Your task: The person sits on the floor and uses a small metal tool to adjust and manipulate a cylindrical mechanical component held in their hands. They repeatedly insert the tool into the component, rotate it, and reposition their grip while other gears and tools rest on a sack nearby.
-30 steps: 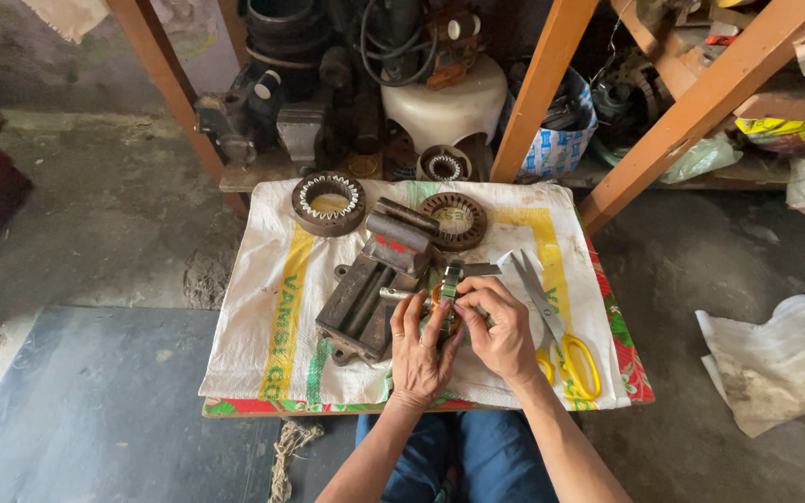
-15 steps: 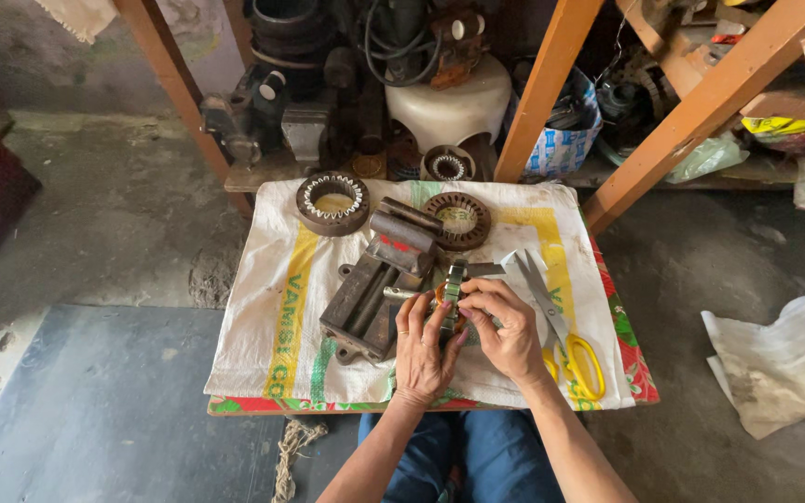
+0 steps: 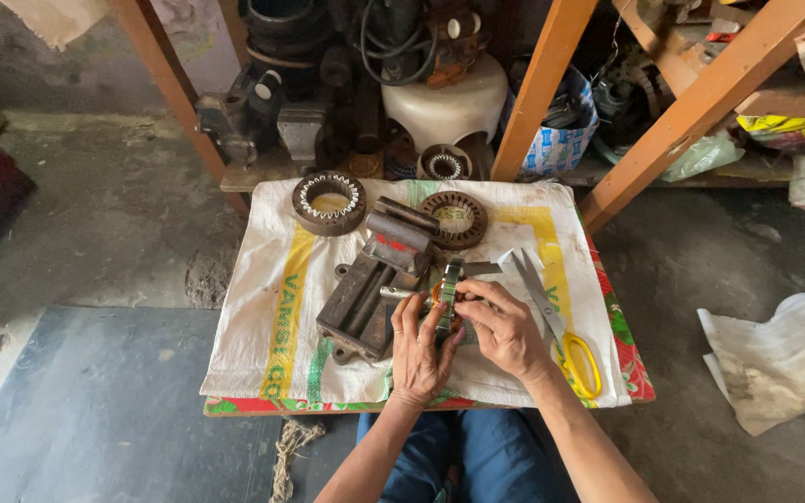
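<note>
Both hands on one ring point(image 3: 447, 296), stood on edge at table point(image 3: 263, 345) centre — left hand point(image 3: 418, 349) and right hand point(image 3: 505, 326) pinch it. Two more rings point(image 3: 329, 201) lie flat behind, one vise point(image 3: 375, 289), one scissors point(image 3: 561, 326) — right side.

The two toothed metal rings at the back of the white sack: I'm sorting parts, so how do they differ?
The left toothed metal ring has pale, bright inner teeth; the right toothed metal ring is rusty brown throughout. The left lies clear; the right touches the dark metal vise. Both lie flat.
</note>
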